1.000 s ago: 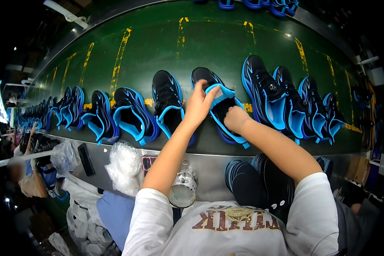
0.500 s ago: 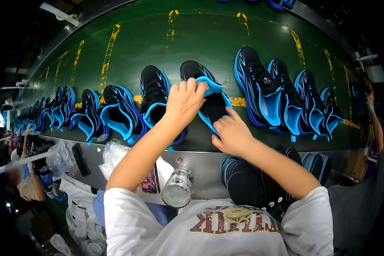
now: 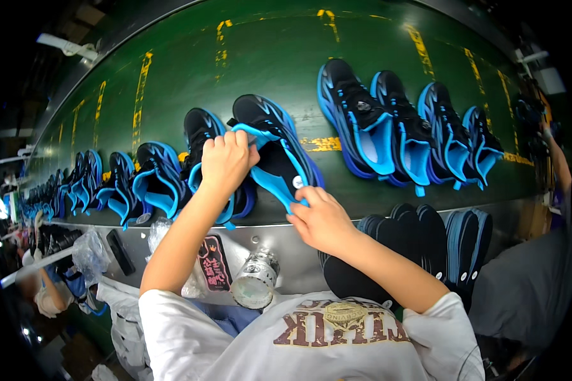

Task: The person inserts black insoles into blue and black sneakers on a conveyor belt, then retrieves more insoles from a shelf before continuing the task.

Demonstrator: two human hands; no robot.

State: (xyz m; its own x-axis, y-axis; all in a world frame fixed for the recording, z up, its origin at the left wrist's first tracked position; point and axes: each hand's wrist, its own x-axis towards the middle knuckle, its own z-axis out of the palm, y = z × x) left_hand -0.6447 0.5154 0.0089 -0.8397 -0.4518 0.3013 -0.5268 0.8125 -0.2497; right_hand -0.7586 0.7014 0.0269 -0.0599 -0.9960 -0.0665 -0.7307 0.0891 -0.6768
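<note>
A black sneaker (image 3: 293,152) with blue trim lies between my hands on the green surface, its toe pointing away from me. My left hand (image 3: 227,160) pinches its tongue and pulls the mouth wide. At the heel, the fingers of my right hand (image 3: 325,219) close on the blue collar. Beside those fingertips, a round white sticker (image 3: 298,182) shows at the back of the dark inside. Partly behind my left hand and forearm stands another sneaker (image 3: 201,127) of the same kind.
More such sneakers (image 3: 356,120) stand in a row to the right, others (image 3: 156,178) to the left. Stacks of black insoles (image 3: 431,241) lie on the metal ledge at right. Nearer me are a patterned jar (image 3: 257,276), a pink-and-black card (image 3: 215,263), a phone (image 3: 120,252) and clear plastic wrap (image 3: 90,255).
My right hand has moved back from the sneaker's side to its heel, and the white sticker has come into sight. My left hand still holds the tongue. The view has shifted somewhat.
</note>
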